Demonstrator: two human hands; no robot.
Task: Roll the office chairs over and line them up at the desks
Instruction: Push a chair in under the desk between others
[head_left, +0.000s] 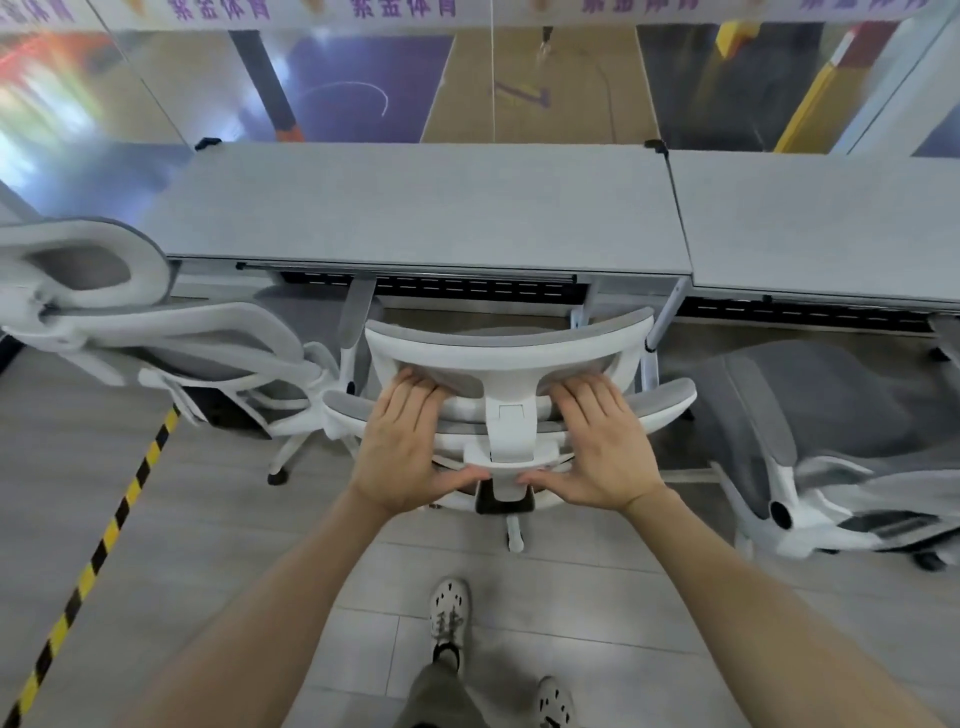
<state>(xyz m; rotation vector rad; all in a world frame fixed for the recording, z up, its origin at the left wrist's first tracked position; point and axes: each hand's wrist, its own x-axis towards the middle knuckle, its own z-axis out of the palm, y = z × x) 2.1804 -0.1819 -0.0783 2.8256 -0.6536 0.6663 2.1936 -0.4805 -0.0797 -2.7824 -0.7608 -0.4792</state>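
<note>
Middle chair (511, 358) sits at the front edge of the desk (415, 208), backrest facing the person. Left hand (405, 447) and right hand (597, 447) lie flat on the backrest, fingers straight and together, thumbs touching the centre bracket. Left chair (156, 332) is just beside it. Right chair (810, 441) sits apart at an angle, with bare floor (234, 519) behind and striped tape (104, 540) at left.

Yellow-black striped tape (104, 535) crosses the grey tiled floor (597, 597), glass wall (363, 88) beyond.
</note>
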